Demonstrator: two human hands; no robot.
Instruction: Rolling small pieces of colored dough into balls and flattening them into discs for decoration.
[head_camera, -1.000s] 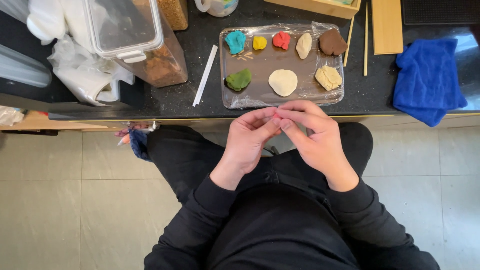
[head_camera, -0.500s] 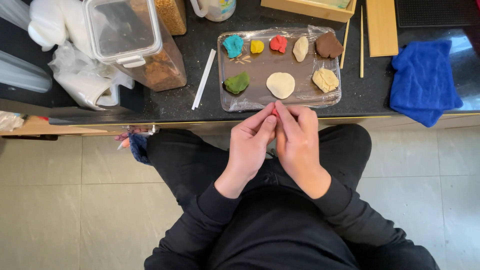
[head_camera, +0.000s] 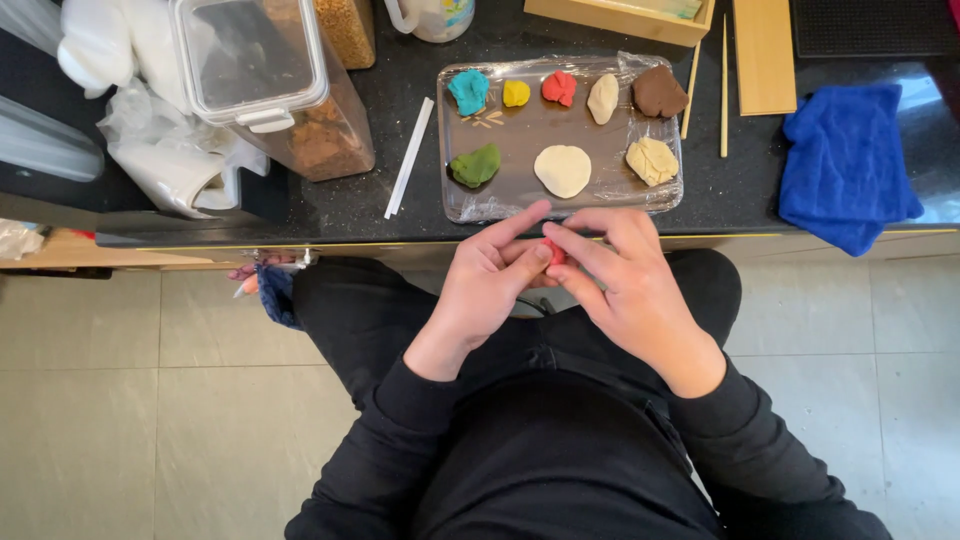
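Note:
My left hand (head_camera: 485, 285) and my right hand (head_camera: 625, 285) meet over my lap, just below the counter edge. Between their fingertips they pinch a small red lump of dough (head_camera: 554, 252). Right above them a tray wrapped in plastic film (head_camera: 520, 125) lies on the black counter. On it lie several dough pieces: teal (head_camera: 468, 90), yellow (head_camera: 516, 93), red (head_camera: 559, 87), beige (head_camera: 602, 98), brown (head_camera: 658, 92), green (head_camera: 476, 165), a flat cream disc (head_camera: 563, 170) and a tan piece (head_camera: 652, 160).
A white stick (head_camera: 410, 157) lies left of the tray. Further left stand a clear lidded container (head_camera: 270, 80) and white plastic bags (head_camera: 165, 150). A blue cloth (head_camera: 848, 165), thin wooden sticks (head_camera: 724, 85) and a wooden board (head_camera: 764, 55) are to the right.
Both hands have stayed together at the counter edge, working the small red piece; the fingers have shifted and the right hand has turned a little.

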